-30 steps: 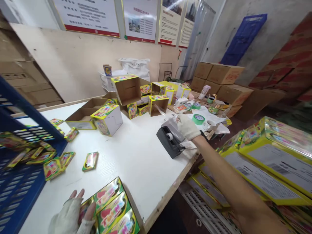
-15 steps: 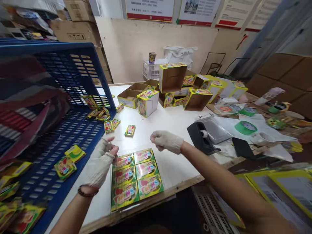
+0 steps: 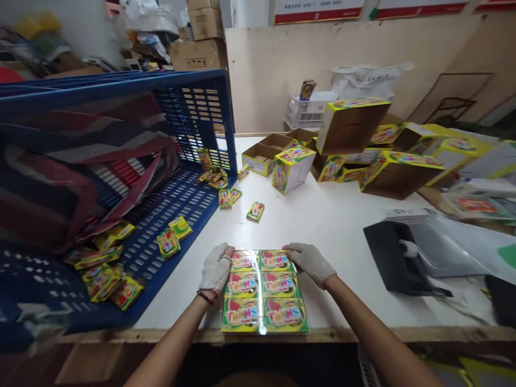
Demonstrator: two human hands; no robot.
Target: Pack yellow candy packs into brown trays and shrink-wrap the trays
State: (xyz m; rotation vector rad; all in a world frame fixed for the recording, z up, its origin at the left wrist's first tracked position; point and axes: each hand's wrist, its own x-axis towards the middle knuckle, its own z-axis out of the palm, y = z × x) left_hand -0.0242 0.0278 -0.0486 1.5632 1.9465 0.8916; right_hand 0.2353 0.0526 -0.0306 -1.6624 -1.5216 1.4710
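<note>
A flat block of several small green and yellow "TWINS" boxes (image 3: 262, 290) lies in two columns at the table's near edge, with a shiny clear film over it. My left hand (image 3: 216, 267), in a white glove with bare fingertips, grips its far left corner. At the far right corner my right hand (image 3: 310, 262), gloved the same way, holds the block's side with fingers bent. One loose small box (image 3: 255, 211) lies flat beyond the block. Two more small boxes (image 3: 229, 197) rest near the crate's edge.
On the left a blue plastic crate (image 3: 201, 215) lies on its side, with loose small boxes and striped cloth inside. Open display cartons (image 3: 350, 129) are piled at the back. A black tape dispenser (image 3: 397, 258) stands on the right beside clear plastic trays.
My right hand has come down from above the table to the block's right side. My left hand now holds its left side. The view has turned right to left, so the block appears squared up.
</note>
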